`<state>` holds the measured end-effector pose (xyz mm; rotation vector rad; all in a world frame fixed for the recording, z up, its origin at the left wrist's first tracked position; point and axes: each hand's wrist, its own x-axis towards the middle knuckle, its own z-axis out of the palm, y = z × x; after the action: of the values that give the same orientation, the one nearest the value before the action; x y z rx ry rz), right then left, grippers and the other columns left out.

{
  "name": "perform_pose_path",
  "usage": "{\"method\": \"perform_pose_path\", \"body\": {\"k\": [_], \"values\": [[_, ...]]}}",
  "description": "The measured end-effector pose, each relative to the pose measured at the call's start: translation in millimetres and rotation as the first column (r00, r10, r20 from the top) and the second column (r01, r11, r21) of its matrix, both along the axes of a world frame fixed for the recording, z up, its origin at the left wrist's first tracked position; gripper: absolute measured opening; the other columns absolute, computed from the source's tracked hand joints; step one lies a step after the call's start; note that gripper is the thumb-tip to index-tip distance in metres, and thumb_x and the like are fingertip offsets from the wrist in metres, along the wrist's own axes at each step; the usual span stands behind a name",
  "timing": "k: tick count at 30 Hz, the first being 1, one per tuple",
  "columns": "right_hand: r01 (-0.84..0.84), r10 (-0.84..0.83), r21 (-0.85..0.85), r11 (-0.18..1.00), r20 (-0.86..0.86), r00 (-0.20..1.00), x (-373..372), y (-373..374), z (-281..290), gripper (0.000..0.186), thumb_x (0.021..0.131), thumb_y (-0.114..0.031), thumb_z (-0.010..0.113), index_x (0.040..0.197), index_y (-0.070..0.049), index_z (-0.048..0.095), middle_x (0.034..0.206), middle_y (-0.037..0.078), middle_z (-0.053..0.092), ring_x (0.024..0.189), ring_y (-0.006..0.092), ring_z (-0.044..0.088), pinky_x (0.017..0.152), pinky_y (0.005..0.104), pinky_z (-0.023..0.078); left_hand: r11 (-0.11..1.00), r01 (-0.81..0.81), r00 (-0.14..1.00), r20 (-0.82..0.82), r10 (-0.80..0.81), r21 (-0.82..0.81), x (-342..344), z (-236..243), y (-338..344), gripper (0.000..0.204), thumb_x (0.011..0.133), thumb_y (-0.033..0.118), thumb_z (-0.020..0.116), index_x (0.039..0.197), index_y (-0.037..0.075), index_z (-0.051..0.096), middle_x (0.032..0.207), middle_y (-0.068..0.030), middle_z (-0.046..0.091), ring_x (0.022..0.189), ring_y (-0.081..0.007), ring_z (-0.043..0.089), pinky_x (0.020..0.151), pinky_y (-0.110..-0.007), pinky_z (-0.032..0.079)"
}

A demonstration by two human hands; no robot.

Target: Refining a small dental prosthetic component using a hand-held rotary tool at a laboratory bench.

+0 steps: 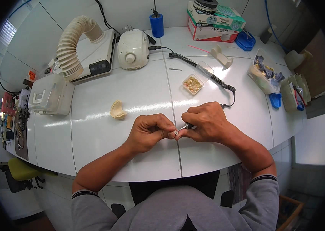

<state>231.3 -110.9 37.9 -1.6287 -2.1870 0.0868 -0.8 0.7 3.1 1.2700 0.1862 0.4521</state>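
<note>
Near the middle of the white table, my left hand [149, 133] pinches a small white tooth-like piece [176, 132] between thumb and fingertips. My right hand [208, 122] is closed around a rotary handpiece [188, 126], dark with a metal nose. Its tip points left and meets or nearly meets the piece; the exact contact is too small to tell. A cream dental cast [118, 110], curved like an arch, lies beyond my left hand. Past my right hand stands a small clear box of tooth-like pieces [192, 85], its lid [203, 71] swung back.
A coiled cord [199, 65] runs from the white control box [133, 52] toward my right hand. A ribbed hose [68, 48] rises from a white unit at back left, behind a lidded case [51, 94]. Boxes [214, 27] and a scrap-filled tub [264, 73] stand at back right.
</note>
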Motion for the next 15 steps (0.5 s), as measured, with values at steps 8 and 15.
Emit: {"method": "perform_pose_path", "body": {"k": [8,15], "values": [[0.001,-0.001,-0.013,1.0,0.003,1.0,0.4,-0.2,-0.5,0.065,0.088,-0.075,0.071,0.072,-0.012,0.069,0.056,0.001,0.06,0.045,0.0221,0.058,0.044,0.0382,0.04,1.0,0.003,1.0,0.009,-0.003,0.004,0.3,-0.8,-0.3,0.014,0.097,-0.012,0.069,0.103,-0.002,0.077,0.101,-0.0115,0.075,0.094,-0.0167,0.075,0.086,-0.031,0.063],[-0.004,0.004,-0.002,1.0,-0.001,1.0,-0.2,-0.3,0.5,0.065,0.088,-0.075,0.071,0.072,-0.012,0.069,0.057,0.001,0.06,0.044,0.0221,0.058,0.044,0.0386,0.04,1.0,0.005,1.0,0.018,-0.005,-0.011,-0.1,-0.8,-0.5,0.014,0.097,-0.012,0.069,0.103,-0.002,0.076,0.101,-0.0112,0.075,0.094,-0.0167,0.075,0.087,-0.031,0.063]]}}
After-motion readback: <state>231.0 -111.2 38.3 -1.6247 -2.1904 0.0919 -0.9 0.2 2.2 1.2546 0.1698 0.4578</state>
